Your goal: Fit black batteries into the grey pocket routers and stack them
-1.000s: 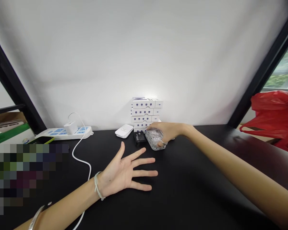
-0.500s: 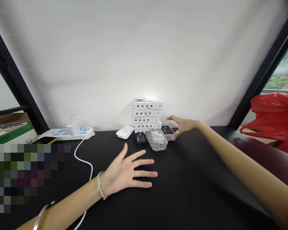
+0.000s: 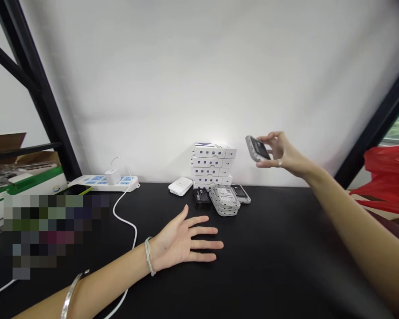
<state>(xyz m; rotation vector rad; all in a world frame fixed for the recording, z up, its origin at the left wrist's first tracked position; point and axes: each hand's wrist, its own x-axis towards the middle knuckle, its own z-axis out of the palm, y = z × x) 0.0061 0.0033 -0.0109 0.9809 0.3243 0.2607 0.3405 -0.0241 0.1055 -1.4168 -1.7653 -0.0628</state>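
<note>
My left hand [image 3: 186, 239] lies flat on the black table [image 3: 272, 261], fingers spread, holding nothing. My right hand [image 3: 279, 153] is raised in front of the wall, pinching a small grey device [image 3: 256, 148] between thumb and fingers. Below it on the table lie a stack of similar grey devices [image 3: 224, 200], another device [image 3: 241, 193] beside it, and a black battery [image 3: 201, 196]. Behind them stands a stack of small white boxes [image 3: 212, 164]. A white pocket-sized unit [image 3: 180, 186] lies left of the boxes.
A white power strip [image 3: 101, 181] with a charger [image 3: 112, 176] sits at the back left; its white cable [image 3: 128, 223] trails toward me past my left wrist. A red plastic bag [image 3: 389, 177] lies at the right. Cardboard boxes [image 3: 16, 177] stand at the left. Black frame posts rise on both sides.
My right hand left the grey stack, moved right to the devices beside it and lifted one up off the table. My left hand stayed flat; the view shifted slightly.
</note>
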